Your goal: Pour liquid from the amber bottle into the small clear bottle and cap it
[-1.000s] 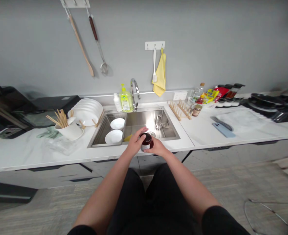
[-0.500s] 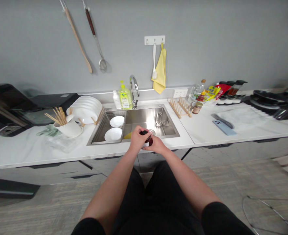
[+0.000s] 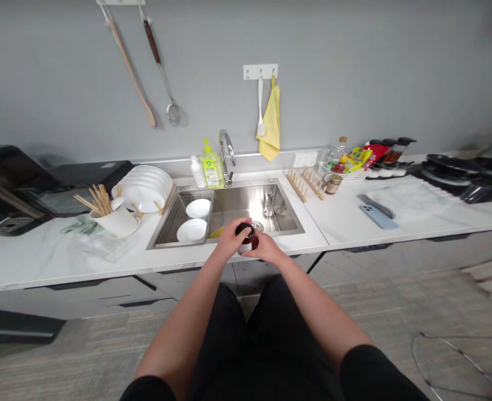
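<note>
A small dark red jar (image 3: pixel 244 246) with a white label stands between my hands, just in front of the sink's near rim. My left hand (image 3: pixel 229 238) closes around its dark lid (image 3: pixel 243 228) from the left, the thumb lying across the top. From the right, my right hand (image 3: pixel 266 247) grips the jar's body low down. Some fingers are hidden behind the glass. Behind the hands is the steel sink (image 3: pixel 290 224), with two white bowls (image 3: pixel 191 230) in its left rack.
Soap bottles (image 3: pixel 213 170) and the faucet (image 3: pixel 228 159) stand behind the sink. To the left are plates (image 3: pixel 145 195) and a white chopstick holder (image 3: pixel 118 221). On the right lie a wooden rack (image 3: pixel 305 186), a lidded jar (image 3: pixel 333 184) and a phone (image 3: pixel 378 216).
My left hand has shifted slightly to the left on the lid, so more of the lid and label shows. My right hand stays on the jar's body. The view has shifted a little.
</note>
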`<state>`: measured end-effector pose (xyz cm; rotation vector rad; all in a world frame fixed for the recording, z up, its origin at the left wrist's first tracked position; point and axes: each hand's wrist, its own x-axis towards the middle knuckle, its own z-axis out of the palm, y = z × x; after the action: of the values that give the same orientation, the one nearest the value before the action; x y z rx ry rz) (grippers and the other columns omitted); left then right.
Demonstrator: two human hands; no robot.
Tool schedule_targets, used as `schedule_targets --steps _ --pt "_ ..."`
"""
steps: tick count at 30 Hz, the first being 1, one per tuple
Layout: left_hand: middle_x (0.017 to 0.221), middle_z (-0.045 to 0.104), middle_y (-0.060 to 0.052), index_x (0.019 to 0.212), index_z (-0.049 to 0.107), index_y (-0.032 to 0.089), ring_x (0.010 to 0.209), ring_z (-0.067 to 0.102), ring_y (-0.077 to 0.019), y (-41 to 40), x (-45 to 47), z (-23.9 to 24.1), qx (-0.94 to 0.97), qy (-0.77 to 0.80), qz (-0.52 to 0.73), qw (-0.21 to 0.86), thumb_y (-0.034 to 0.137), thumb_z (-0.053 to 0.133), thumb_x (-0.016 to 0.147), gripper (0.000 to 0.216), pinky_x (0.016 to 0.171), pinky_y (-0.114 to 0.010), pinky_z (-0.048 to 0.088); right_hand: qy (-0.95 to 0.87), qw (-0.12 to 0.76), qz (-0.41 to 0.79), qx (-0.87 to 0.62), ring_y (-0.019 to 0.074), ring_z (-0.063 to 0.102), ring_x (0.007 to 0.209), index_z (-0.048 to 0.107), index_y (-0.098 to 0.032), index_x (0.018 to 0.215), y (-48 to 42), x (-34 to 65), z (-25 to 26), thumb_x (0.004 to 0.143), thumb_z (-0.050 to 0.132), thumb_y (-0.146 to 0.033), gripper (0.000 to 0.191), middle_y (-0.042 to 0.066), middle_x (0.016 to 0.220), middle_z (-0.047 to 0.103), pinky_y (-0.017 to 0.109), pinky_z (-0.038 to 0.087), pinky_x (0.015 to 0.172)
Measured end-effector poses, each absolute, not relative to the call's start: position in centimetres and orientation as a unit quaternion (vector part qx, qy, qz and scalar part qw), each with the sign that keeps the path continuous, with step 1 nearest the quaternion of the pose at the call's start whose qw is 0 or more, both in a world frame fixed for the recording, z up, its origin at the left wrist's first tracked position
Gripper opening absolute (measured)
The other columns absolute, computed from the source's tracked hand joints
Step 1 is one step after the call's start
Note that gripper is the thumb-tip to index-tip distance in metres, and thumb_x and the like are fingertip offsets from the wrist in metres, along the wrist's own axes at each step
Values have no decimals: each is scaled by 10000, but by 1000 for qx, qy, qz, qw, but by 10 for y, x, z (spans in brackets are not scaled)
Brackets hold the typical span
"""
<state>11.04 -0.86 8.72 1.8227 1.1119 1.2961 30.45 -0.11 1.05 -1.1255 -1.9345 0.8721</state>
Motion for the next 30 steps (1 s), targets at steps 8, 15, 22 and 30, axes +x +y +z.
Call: schedule_targets --steps 8,15,22,30 --pt "1008 852 -49 947 642 250 930 805 -243 -3 118 78 633 489 529 283 411 929 847 344 949 -417 636 -754 348 341 -440 251 734 826 746 -241 1306 2 305 8 696 1045 -507 729 35 1031 843 338 559 740" --pt "1247 867 -89 1308 725 258 1241 806 -310 -9 119 91 695 424 503 291 307 823 909 414 1208 -514 570 -749 356 339 -445 266 751 827 749 -244 1350 1 305 8 693 1053 -506 770 30 998 835 352 579 741" --pt "1205 884 -103 1330 792 241 1243 823 -330 -16 103 91 667 442 524 293 353 823 945 401 1243 -546 577 -748 363 350 -432 326 807 1006 718 -265 1447 2 306 9 685 1069 -476 864 48 1181 867 407 618 888" --pt "1060 823 -80 1149 769 232 1047 787 -244 -29 96 99 485 389 677 393 434 758 956 280 1059 -452 642 -745 360 351 -438 314 813 974 731 -270 1423 0 305 7 677 1075 -492 850 42 1148 870 425 622 920"
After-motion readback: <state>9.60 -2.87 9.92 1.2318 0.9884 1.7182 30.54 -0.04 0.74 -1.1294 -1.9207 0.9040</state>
